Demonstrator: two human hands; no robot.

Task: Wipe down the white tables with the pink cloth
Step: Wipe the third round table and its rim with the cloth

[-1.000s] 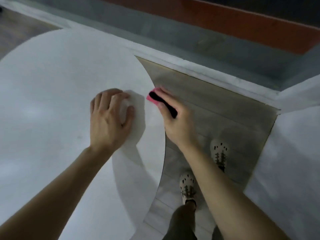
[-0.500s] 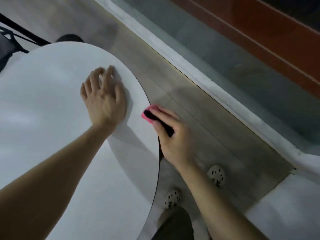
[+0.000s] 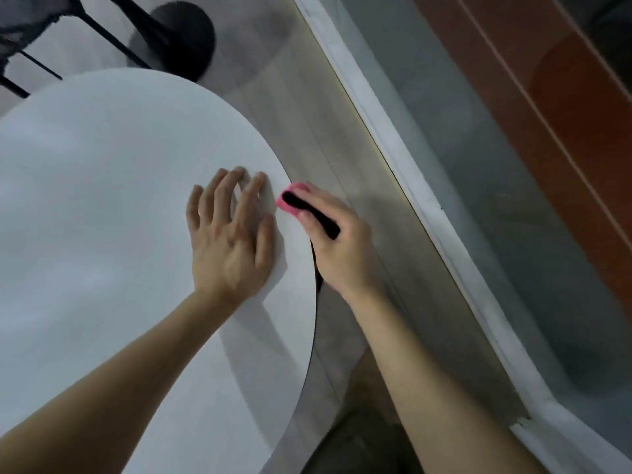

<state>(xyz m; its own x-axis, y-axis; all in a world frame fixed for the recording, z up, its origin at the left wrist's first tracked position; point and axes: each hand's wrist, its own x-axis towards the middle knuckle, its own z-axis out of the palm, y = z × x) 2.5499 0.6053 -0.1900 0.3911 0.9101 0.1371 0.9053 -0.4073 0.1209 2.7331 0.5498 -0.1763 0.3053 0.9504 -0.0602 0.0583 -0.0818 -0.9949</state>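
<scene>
Pink cloth (image 3: 290, 210) gripped in right hand (image 3: 338, 248) at table (image 3: 85, 200) rim; left hand (image 3: 229, 241) flat; black base (image 3: 184, 39) beyond.

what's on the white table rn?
The left hand lies flat on the white table near its edge. The right hand grips the pink cloth at the rim. Anything under the palm is hidden.

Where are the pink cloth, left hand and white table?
pink cloth (image 3: 281, 202): head view, pink corner sticking out of the grip.
left hand (image 3: 229, 241): head view, back of the hand.
white table (image 3: 102, 200): head view, bare top.
</scene>
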